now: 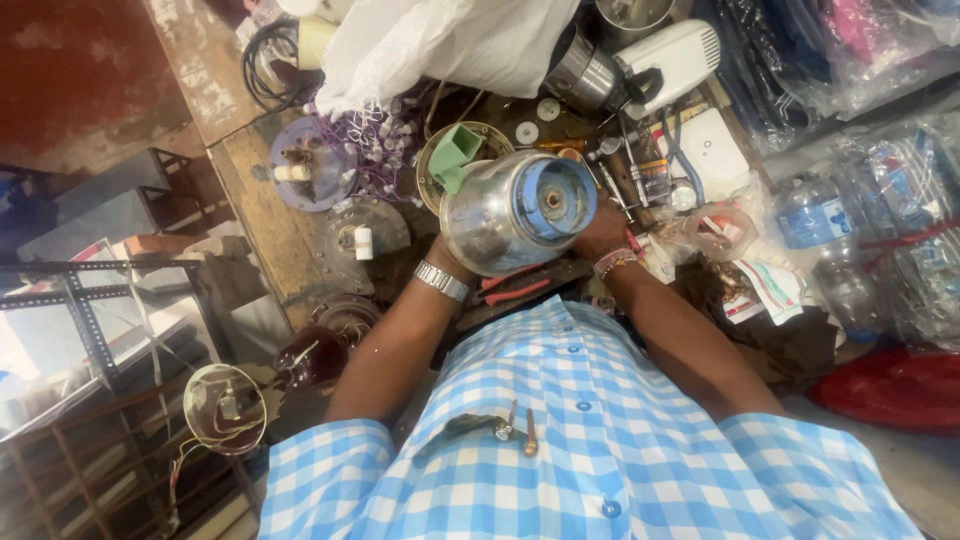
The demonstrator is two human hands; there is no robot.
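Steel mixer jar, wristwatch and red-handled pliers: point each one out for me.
Steel mixer jar (500,215): head view, on its shiny side wall, beside the blue base.
Wristwatch (441,281): head view, on the metal band around the left wrist.
Red-handled pliers (515,291): head view, on a red handle below the jar.

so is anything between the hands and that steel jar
Nothing visible. Both hands are already on the steel jar: the left hand at its lower left side, the right hand at its right side, the jar's blue base turned up toward the camera.
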